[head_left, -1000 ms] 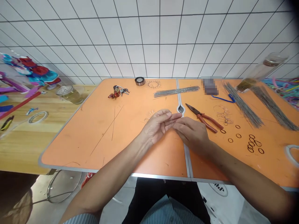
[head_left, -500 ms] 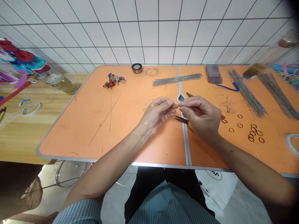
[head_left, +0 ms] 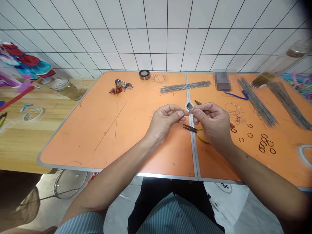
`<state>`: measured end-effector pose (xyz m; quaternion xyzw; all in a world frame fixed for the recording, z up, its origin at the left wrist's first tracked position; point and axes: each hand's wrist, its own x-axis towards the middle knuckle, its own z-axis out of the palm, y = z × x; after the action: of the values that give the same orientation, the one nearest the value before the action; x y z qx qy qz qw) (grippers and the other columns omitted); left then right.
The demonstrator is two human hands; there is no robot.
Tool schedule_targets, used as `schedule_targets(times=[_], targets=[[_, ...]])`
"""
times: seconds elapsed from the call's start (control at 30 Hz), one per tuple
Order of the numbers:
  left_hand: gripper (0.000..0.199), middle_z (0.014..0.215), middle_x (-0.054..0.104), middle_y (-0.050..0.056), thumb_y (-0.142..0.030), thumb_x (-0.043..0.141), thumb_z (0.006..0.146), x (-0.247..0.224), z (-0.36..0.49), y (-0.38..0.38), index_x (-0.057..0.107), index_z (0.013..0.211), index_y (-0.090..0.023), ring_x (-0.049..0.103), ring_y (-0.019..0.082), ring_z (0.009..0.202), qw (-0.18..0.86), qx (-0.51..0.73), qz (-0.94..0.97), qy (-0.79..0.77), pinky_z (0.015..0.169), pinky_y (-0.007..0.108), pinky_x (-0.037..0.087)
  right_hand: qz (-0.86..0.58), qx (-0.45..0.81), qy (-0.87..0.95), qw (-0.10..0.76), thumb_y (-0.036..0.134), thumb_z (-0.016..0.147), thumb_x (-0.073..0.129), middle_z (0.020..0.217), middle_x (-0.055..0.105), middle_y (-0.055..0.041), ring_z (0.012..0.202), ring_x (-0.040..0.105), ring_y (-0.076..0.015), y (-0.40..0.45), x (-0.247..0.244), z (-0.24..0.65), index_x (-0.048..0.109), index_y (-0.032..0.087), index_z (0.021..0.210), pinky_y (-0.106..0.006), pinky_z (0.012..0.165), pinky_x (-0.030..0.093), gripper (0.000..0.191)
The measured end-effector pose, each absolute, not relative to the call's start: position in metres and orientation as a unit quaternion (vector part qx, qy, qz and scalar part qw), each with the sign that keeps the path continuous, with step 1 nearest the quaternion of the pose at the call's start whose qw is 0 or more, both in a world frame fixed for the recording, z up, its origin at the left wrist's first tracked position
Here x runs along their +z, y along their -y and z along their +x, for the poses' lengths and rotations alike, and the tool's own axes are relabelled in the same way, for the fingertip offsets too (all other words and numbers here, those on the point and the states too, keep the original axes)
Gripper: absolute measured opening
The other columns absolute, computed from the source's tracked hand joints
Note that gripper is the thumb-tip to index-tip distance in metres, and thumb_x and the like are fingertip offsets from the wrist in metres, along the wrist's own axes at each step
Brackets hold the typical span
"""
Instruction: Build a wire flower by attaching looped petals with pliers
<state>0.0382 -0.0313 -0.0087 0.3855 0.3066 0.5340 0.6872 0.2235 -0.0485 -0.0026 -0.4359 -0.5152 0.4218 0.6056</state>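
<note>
Above the middle of the orange table (head_left: pixel 151 152), my left hand (head_left: pixel 167 122) is pinched closed, thumb on forefinger; what it grips is too small to make out. Nearly touching its fingertips, my right hand (head_left: pixel 212 120) pinches a thin wire (head_left: pixel 207 109). Pliers with yellow handles (head_left: pixel 191 128) lie below my hands, across the table's seam. A second tool's dark tip (head_left: pixel 198 102) shows behind my right hand. Several dark rings (head_left: pixel 263 143) and some tangled thin wire (head_left: pixel 237 112) lie to the right.
Wire bundles (head_left: pixel 185 87) lie at the back and right (head_left: pixel 258 102). A tape roll (head_left: pixel 144 74) and keys (head_left: pixel 122 86) are at the back left, and a blurred device (head_left: pixel 222 81) at the back right. A jar (head_left: pixel 65 89) stands on the wooden table (head_left: pixel 29 139).
The view has shifted slightly. My left fingers have closed more tightly together. My right hand has turned a little, and more of the pliers' yellow handles shows.
</note>
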Motion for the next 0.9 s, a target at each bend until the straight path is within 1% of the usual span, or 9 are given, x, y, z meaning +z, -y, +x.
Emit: schedule_targets(times=[0.13,0.3,0.37,0.47,0.53,0.6,0.67,0.77,0.9], targets=[[0.033,0.094,0.088,0.007,-0.04,0.102,0.076,-0.01,0.039,0.033,0.079,0.087,-0.019,0.075,0.013,0.075,0.658,0.54,0.414,-0.324,0.077,0.026,0.061,-0.436,0.455,0.495,0.599,0.042,0.084,0.1,0.079,0.078,-0.0013,0.063,0.064,-0.0132,0.045,-0.004,0.225,0.084,0.026,0.087,-0.03,0.062,0.058,0.023],[0.027,0.093,0.087,0.006,-0.041,0.093,0.087,-0.009,0.034,0.032,0.077,0.089,-0.02,0.074,0.013,0.073,0.631,0.524,0.453,-0.349,0.076,0.026,0.06,-0.437,0.467,0.488,0.594,0.049,0.081,0.101,0.087,0.081,-0.0032,0.064,0.063,-0.0138,0.046,0.002,0.224,0.08,0.027,0.086,-0.031,0.062,0.058,0.031],[0.029,0.099,0.087,0.006,-0.045,0.09,0.089,-0.003,0.024,0.027,0.076,0.093,-0.02,0.074,0.014,0.077,0.612,0.504,0.492,-0.36,0.076,0.027,0.06,-0.435,0.451,0.496,0.601,0.049,0.084,0.1,0.088,0.081,-0.0032,0.066,0.063,-0.0139,0.045,0.005,0.227,0.078,0.027,0.086,-0.031,0.063,0.058,0.032],[0.026,0.106,0.085,0.006,-0.047,0.081,0.097,0.005,0.002,0.011,0.075,0.098,-0.022,0.074,0.016,0.085,0.485,0.528,0.547,-0.432,0.076,0.028,0.057,-0.448,0.418,0.511,0.602,0.045,0.088,0.098,0.089,0.081,-0.0024,0.068,0.063,-0.0141,0.039,0.007,0.237,0.075,0.027,0.087,-0.031,0.064,0.058,0.028],[0.012,0.101,0.082,0.005,-0.033,0.078,0.096,0.006,-0.012,-0.001,0.075,0.094,-0.021,0.071,0.017,0.084,0.378,0.507,0.598,-0.492,0.077,0.031,0.054,-0.462,0.426,0.507,0.591,0.039,0.089,0.097,0.088,0.081,-0.0025,0.066,0.062,-0.0136,0.035,0.006,0.244,0.074,0.027,0.087,-0.03,0.062,0.057,0.026],[0.002,0.1,0.081,0.005,-0.02,0.076,0.092,0.001,-0.022,-0.011,0.075,0.094,-0.021,0.069,0.019,0.086,0.291,0.431,0.652,-0.552,0.082,0.035,0.053,-0.473,0.447,0.493,0.577,0.031,0.088,0.096,0.089,0.081,-0.0032,0.063,0.061,-0.0124,0.031,0.003,0.249,0.073,0.025,0.085,-0.029,0.059,0.055,0.024],[0.008,0.107,0.081,0.008,-0.018,0.075,0.092,-0.008,-0.026,-0.017,0.076,0.099,-0.021,0.07,0.024,0.092,0.222,0.34,0.684,-0.606,0.086,0.041,0.052,-0.483,0.463,0.484,0.564,0.027,0.088,0.094,0.089,0.081,-0.0036,0.061,0.06,-0.0112,0.029,0.0,0.252,0.074,0.024,0.085,-0.028,0.057,0.052,0.021],[0.014,0.12,0.078,0.013,-0.019,0.072,0.096,-0.026,-0.023,-0.022,0.08,0.108,-0.022,0.068,0.033,0.115,0.128,0.241,0.739,-0.616,0.093,0.047,0.053,-0.49,0.478,0.487,0.543,0.024,0.089,0.091,0.088,0.079,-0.0033,0.06,0.059,-0.0104,0.028,-0.005,0.253,0.075,0.023,0.085,-0.026,0.056,0.05,0.017],[0.03,0.125,0.073,0.015,-0.012,0.061,0.1,-0.043,-0.015,-0.025,0.083,0.115,-0.024,0.063,0.035,0.124,0.08,0.185,0.787,-0.582,0.092,0.047,0.054,-0.509,0.488,0.501,0.502,0.022,0.09,0.088,0.088,0.076,-0.0035,0.063,0.06,-0.0102,0.029,-0.006,0.252,0.077,0.021,0.086,-0.024,0.058,0.051,0.011]])
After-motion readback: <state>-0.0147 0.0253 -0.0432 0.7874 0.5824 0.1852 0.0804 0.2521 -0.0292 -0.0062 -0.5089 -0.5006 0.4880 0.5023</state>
